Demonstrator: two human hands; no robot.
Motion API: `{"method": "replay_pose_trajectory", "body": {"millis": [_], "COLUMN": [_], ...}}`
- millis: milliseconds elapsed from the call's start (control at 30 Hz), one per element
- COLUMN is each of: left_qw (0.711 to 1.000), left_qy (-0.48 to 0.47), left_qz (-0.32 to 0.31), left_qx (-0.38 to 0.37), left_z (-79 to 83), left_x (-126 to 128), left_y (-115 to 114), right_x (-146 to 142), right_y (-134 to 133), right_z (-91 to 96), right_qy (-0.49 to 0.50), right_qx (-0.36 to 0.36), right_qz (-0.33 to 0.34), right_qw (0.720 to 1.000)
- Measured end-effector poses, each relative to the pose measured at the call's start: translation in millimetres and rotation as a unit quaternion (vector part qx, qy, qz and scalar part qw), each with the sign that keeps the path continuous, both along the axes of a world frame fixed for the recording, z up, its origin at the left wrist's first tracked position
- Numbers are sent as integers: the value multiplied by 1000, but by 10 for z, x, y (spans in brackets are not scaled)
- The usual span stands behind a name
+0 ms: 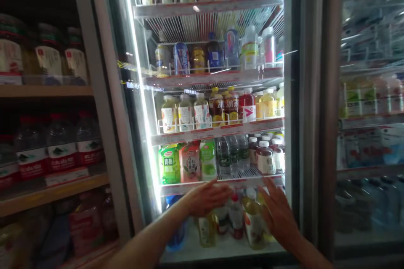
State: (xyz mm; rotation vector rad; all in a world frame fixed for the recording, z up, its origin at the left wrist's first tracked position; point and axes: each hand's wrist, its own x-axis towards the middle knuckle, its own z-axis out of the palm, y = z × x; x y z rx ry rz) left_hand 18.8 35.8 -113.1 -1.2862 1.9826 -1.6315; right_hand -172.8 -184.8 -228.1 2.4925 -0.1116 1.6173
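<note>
Both my hands reach into the bottom shelf of an open lit drinks fridge point(217, 132). My left hand point(206, 197) lies with its fingers stretched forward over the tops of several bottles, holding nothing that I can see. My right hand point(277, 212) is spread open with the fingers pointing up, right beside a yellow-green drink bottle point(252, 218) with a white cap. A red-capped bottle point(235, 214) stands between the two hands. A pale yellow bottle point(206, 229) stands below my left hand.
Fridge shelves above hold rows of bottles and cans, including green cartons point(170, 164). The fridge's dark frame point(311, 105) stands right of my right hand, with a shut glass door point(369, 105) beyond. Wooden shelves point(53, 191) of bottled water are at the left.
</note>
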Motion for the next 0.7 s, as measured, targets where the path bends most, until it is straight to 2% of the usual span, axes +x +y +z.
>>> {"method": "replay_pose_trajectory", "body": {"millis": [33, 67, 133, 167, 200, 233, 267, 333, 400, 467, 567, 633, 700], "left_qw": [1000, 1000, 992, 979, 966, 962, 970, 995, 999, 999, 983, 980, 996], "left_qy": [-11, -2, 58, 93, 118, 128, 117, 50, 0, 22, 113, 125, 69], "left_qz": [-6, 1, 28, 39, 45, 43, 30, -16, -44, -27, 28, 25, -17], "left_qx": [23, 7, -110, -178, -226, -239, -212, -83, 13, -10, -140, -151, -58], "left_z": [-19, 14, 177, 260, 313, 324, 294, 175, 129, 247, 483, 436, 234], "left_x": [-30, -54, -93, -115, -142, -173, -208, -283, -352, -422, -554, -660, -753], "left_y": [-47, -105, -249, -331, -415, -498, -575, -714, -851, -1013, -1275, -1395, -1448], "right_x": [-9, -21, -53, -73, -97, -123, -153, -221, -293, -359, -428, -464, -505], "right_y": [-22, -54, -128, -164, -197, -226, -251, -304, -373, -456, -554, -574, -569], "right_z": [11, 32, 83, 103, 114, 114, 104, 70, 59, 101, 217, 264, 262], "right_qy": [-4, -11, -35, -45, -51, -51, -49, -31, -24, -39, -78, -83, -74], "right_qx": [0, 3, 14, 22, 29, 34, 36, 35, 30, 33, 44, 55, 58], "right_qz": [-1, -3, -9, -12, -15, -19, -24, -32, -40, -46, -50, -51, -49], "right_qw": [1000, 1000, 999, 999, 998, 998, 998, 998, 998, 998, 995, 994, 994]}}
